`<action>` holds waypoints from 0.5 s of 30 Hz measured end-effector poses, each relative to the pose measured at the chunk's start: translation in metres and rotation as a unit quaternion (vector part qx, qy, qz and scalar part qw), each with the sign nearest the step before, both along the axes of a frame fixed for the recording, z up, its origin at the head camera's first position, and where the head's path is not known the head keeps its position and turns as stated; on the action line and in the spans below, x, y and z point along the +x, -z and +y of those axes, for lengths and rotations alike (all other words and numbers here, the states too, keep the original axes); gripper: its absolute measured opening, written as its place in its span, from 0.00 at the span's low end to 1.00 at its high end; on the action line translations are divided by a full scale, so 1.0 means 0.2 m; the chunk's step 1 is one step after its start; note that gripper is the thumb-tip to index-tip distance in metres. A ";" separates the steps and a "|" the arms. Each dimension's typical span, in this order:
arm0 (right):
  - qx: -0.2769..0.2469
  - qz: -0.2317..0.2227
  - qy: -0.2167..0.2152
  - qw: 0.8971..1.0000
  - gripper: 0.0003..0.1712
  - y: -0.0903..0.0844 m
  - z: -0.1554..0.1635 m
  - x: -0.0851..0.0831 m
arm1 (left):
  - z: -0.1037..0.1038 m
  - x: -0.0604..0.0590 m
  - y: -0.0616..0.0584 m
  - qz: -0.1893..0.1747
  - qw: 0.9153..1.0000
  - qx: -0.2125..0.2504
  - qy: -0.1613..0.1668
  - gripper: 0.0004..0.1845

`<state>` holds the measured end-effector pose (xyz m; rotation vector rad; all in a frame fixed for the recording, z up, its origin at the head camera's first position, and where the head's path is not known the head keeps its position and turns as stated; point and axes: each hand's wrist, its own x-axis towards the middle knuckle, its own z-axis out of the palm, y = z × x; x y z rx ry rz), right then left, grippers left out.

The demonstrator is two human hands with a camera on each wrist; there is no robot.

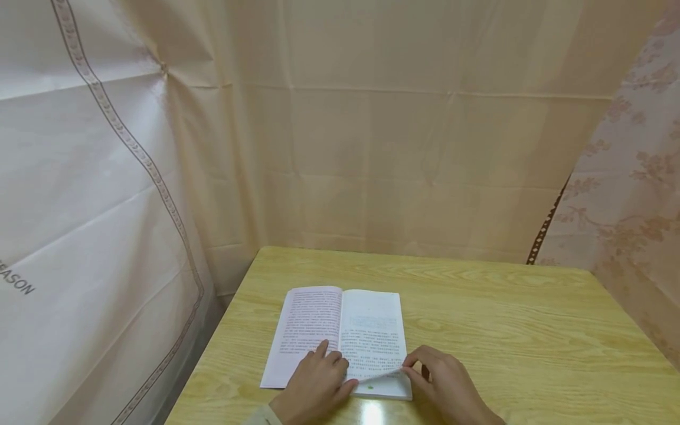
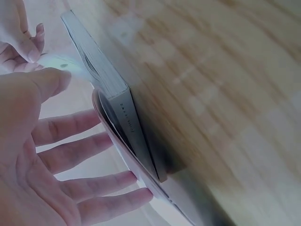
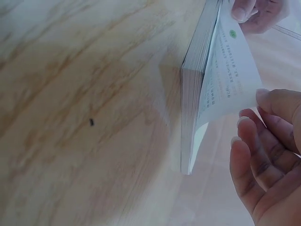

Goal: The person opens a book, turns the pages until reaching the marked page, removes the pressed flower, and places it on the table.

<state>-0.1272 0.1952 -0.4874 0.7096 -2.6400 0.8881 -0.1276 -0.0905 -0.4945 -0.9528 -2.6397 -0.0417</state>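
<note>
An open book (image 1: 369,304) lies on the wooden table, printed text on both pages. My left hand (image 1: 319,378) rests flat across the lower part of the left page, fingers spread and fairly straight, its thumb near the spine. In the left wrist view the book's cover edge and page block (image 2: 110,77) show beside the fingers. At the lower right corner, my right hand (image 1: 443,378) pinches a page (image 3: 235,75) between thumb and index finger. That page is lifted and bent away from the block, and a page with a small green mark shows under it.
The wooden table (image 1: 494,319) extends to the right of and behind the book. Beige cloth (image 1: 398,147) hangs behind it, with a white patterned curtain (image 1: 95,206) on the left and a floral one (image 1: 632,195) on the right. A small dark speck (image 3: 91,122) is on the tabletop.
</note>
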 end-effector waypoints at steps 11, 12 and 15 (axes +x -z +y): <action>-0.021 -0.061 0.035 0.997 0.10 -0.01 0.00 0.00 | 0.02 0.01 0.00 0.023 1.000 -0.002 0.001 0.12; -0.011 -0.068 0.027 0.997 0.10 0.00 0.01 -0.01 | 0.02 0.01 0.00 0.027 1.000 0.006 -0.002 0.14; 0.039 -0.080 -0.008 0.996 0.11 0.02 0.02 -0.01 | 0.02 0.00 0.01 0.033 0.999 0.039 -0.007 0.29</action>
